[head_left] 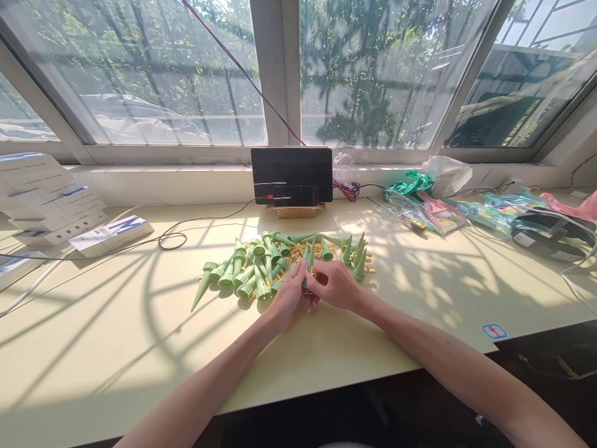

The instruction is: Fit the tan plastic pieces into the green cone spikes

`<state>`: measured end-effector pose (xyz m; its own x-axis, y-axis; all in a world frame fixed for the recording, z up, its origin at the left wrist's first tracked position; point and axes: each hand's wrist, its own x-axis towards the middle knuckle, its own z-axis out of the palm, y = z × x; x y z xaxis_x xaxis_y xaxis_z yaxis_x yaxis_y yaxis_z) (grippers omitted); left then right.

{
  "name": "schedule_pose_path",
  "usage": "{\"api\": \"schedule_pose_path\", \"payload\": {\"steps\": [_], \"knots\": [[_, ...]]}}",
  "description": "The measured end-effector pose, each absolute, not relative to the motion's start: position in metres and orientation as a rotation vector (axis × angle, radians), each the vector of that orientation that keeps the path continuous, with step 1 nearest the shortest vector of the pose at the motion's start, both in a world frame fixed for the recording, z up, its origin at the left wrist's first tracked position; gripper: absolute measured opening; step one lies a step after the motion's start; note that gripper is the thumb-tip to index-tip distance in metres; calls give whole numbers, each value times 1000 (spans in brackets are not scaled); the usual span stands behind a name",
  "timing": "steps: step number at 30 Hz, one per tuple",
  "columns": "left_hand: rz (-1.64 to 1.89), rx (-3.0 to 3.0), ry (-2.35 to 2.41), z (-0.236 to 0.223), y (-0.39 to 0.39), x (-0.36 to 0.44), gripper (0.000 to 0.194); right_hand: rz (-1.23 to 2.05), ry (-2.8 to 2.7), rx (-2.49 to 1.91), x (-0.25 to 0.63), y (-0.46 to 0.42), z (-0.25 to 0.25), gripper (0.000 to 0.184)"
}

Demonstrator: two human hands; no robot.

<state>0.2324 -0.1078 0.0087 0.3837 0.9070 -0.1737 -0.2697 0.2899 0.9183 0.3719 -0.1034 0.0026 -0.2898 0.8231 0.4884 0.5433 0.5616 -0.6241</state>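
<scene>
My left hand is closed around a green plastic cone-shaped spike near the front of a pile. Against it, my right hand is closed in a pinch, its fingertips touching the left hand; what they grip is mostly hidden, though a speck of tan shows there. Green spikes with wide collars lie heaped to the left, some tilted, some standing. Several more green spikes stand point-up beyond the right hand. Small tan pegs are scattered in the middle, behind both hands.
A black tablet leans on a stand at the back, a phone before it. White boxes are stacked at left, with a black cable nearby. Plastic bags and a black pouch lie at right, below the windows.
</scene>
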Motion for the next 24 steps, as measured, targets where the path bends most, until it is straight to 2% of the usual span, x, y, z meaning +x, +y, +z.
{"api": "schedule_pose_path", "payload": {"steps": [17, 24], "knots": [[932, 1009, 840, 7, -108, 233, 47, 458, -1989, -1087, 373, -103, 4, 35], [1079, 1248, 925, 9, -108, 233, 45, 455, -1941, -1092, 375, -101, 5, 41]]}}
